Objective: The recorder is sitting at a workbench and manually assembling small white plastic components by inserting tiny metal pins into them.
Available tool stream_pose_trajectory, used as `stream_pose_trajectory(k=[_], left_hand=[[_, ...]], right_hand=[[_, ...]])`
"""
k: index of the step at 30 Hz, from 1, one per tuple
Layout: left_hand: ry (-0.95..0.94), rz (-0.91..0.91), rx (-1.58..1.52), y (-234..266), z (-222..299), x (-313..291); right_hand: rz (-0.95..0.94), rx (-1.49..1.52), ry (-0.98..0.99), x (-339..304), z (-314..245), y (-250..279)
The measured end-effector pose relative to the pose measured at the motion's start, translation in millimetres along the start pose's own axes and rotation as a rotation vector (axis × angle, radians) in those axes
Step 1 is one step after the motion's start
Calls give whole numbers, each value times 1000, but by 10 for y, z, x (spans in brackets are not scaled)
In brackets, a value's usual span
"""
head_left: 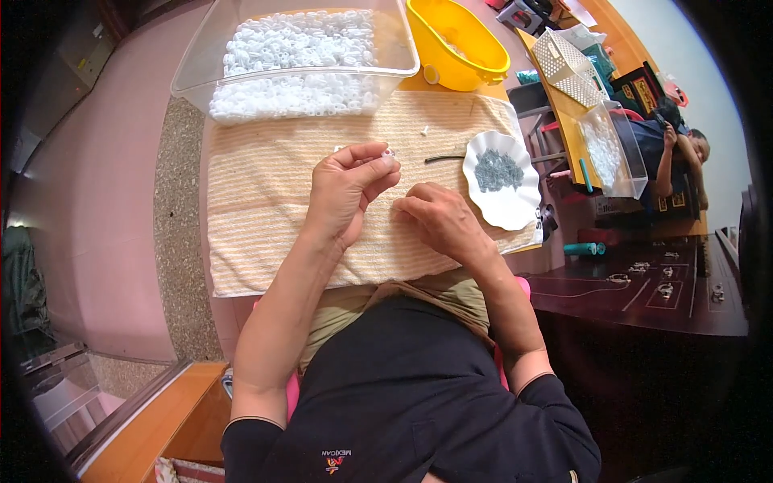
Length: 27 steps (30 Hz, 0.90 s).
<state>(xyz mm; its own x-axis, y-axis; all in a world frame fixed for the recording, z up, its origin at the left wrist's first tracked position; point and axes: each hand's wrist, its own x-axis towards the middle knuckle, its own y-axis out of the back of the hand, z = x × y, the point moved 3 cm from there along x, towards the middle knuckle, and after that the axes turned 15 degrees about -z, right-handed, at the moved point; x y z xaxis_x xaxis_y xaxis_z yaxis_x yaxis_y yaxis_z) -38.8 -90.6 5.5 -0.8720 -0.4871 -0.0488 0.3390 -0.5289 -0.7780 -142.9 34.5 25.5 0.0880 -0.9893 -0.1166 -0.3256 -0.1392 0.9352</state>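
My left hand (351, 183) is raised over a striped towel (266, 209), its thumb and forefinger pinching a small white plastic piece (390, 153). Close beside it, lower and to the right, my right hand (441, 219) is closed with its fingertips together; whatever it may hold is too small or hidden to make out. Beyond the right hand a thin black stick-like tool (444, 158) lies on the towel. Its tip points toward a white scalloped dish (503, 211) with a heap of tiny dark grey pieces (498, 171). Another small white piece (424, 130) rests farther back on the towel.
A clear plastic bin (394, 72) full of small white parts stands at the back, beside a yellow tub (427, 48). To the right, a person (676, 153) sits by another table with a white perforated basket (564, 68) and a second clear bin (632, 153).
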Motion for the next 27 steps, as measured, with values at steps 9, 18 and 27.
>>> stream_pose_trajectory(k=[9, 18, 27], left_hand=[[8, 3, 6, 1, -10, -8], [61, -13, 43, -30, -49, -8], [144, -24, 76, -57, -151, -33]], right_hand=[[-99, 91, -28, -14, 24, 33], [180, 792, -181, -163, 347, -96], [301, 1199, -146, -186, 470, -237]])
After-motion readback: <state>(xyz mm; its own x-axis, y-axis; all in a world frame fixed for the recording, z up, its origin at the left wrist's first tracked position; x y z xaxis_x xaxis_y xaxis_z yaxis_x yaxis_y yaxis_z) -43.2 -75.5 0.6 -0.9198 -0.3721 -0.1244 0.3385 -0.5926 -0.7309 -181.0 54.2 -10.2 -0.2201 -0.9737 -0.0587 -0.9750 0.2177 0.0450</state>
